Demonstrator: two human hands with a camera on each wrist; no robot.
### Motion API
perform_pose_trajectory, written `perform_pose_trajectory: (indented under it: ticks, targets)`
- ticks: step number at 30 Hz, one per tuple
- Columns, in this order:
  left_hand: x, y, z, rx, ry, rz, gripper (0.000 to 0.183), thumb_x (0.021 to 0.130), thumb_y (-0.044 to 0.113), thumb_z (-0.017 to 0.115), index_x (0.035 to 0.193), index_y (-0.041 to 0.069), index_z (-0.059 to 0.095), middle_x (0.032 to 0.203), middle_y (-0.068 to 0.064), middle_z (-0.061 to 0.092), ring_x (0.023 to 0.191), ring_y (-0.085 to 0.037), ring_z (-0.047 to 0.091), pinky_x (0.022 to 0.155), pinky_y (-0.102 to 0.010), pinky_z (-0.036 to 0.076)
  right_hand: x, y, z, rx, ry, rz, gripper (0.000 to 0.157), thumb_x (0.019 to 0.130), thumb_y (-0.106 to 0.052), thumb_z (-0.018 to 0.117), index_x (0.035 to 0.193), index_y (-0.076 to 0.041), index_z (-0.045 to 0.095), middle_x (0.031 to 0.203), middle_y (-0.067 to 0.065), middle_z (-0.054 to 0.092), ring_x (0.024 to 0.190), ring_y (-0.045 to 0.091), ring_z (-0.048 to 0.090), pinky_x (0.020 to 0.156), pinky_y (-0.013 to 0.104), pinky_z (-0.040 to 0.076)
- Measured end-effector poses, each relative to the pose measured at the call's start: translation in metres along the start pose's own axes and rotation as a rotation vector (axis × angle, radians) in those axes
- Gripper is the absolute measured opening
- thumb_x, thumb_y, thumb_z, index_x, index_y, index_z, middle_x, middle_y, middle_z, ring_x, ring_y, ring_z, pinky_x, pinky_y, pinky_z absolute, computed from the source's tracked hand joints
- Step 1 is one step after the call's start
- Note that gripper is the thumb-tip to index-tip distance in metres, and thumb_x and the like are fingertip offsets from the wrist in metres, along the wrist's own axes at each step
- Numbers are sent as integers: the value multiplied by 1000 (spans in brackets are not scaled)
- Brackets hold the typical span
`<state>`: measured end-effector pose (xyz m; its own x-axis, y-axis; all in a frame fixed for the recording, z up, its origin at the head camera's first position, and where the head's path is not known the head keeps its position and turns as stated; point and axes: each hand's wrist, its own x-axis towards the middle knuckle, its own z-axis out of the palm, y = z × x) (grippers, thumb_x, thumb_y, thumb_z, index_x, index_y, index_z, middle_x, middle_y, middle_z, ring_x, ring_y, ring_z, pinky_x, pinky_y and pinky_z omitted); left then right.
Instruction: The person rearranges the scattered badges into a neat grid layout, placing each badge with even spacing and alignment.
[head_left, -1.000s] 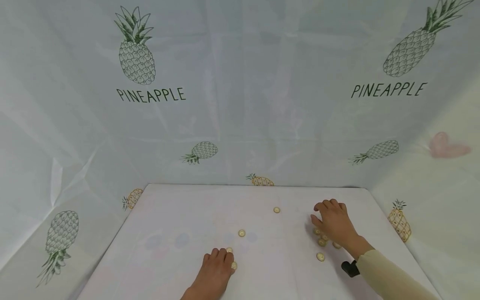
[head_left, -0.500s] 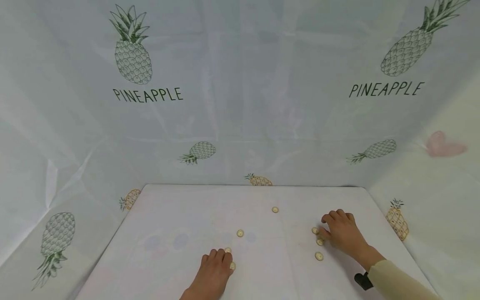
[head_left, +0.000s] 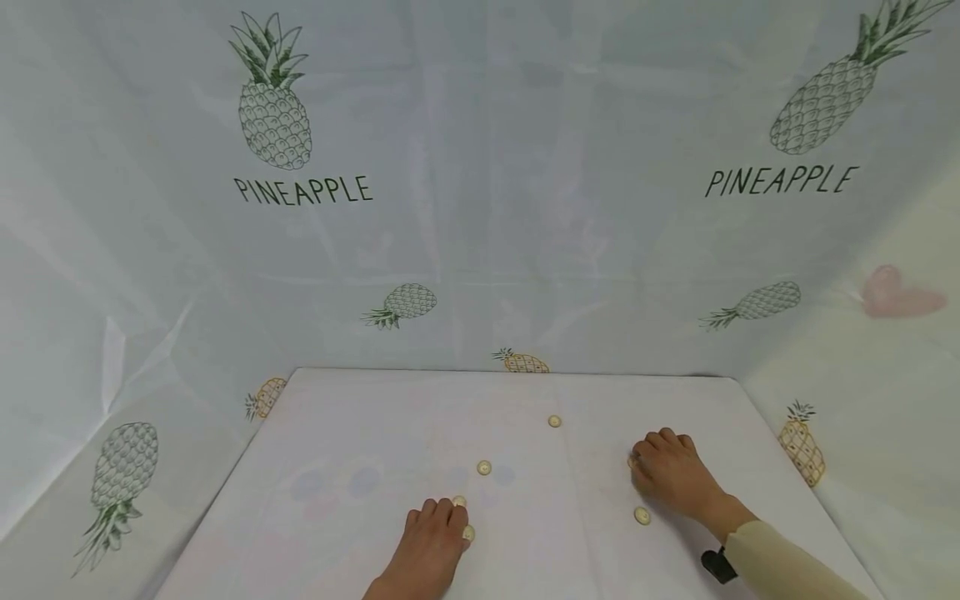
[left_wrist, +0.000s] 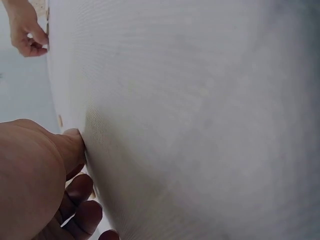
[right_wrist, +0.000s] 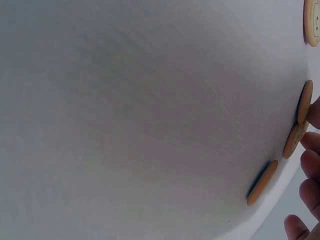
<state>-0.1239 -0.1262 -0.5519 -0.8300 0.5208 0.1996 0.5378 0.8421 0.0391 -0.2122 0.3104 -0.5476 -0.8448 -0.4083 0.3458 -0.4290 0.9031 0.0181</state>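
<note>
In the head view my right hand bends down over the right side of the white tabletop. Its thumb and a finger meet on round wooden buttons, two of which overlap in the right wrist view. Another button lies just in front of that hand. Near the front centre my left hand rests on the table with loosely bent fingers. Beside its fingertips lie two buttons, one ahead and one partly covered. In the left wrist view the thumb touches the cloth; I see nothing held.
Single buttons lie farther out, one near the middle and one toward the back. White cloth walls with printed pineapples surround the table. A black strap end hangs by the right sleeve.
My right hand first shifts right and toward me, uncovering some buttons. It then moves slightly left with its fingers drawn together over them. The left hand stays in place.
</note>
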Motion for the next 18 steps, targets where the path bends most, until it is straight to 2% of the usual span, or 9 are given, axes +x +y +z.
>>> perform_pose_trajectory:
  ticks: [6, 12, 18]
  targets:
    - [0, 1, 2, 9, 26, 12, 40, 88, 36, 85, 93, 17, 51, 86, 5, 41, 76, -12, 28, 66, -28, 27, 4, -2, 4, 24, 16, 21, 15, 94, -27, 79, 96, -14, 70, 94, -2, 64, 94, 23, 55, 84, 51, 44]
    - [0, 0, 1, -14, -4, 3, 37, 90, 35, 83, 95, 17, 51, 88, 5, 41, 78, -12, 28, 67, -28, 26, 5, -3, 0, 36, -6, 21, 18, 95, -26, 78, 103, -12, 70, 99, 0, 63, 99, 26, 55, 87, 53, 45]
    - [0, -1, 1, -11, -5, 2, 37, 90, 35, 84, 96, 17, 52, 88, 5, 42, 78, -12, 28, 68, -28, 27, 5, -2, 1, 38, 7, -27, 14, 95, -22, 79, 102, -13, 70, 100, -1, 62, 100, 24, 55, 85, 47, 44]
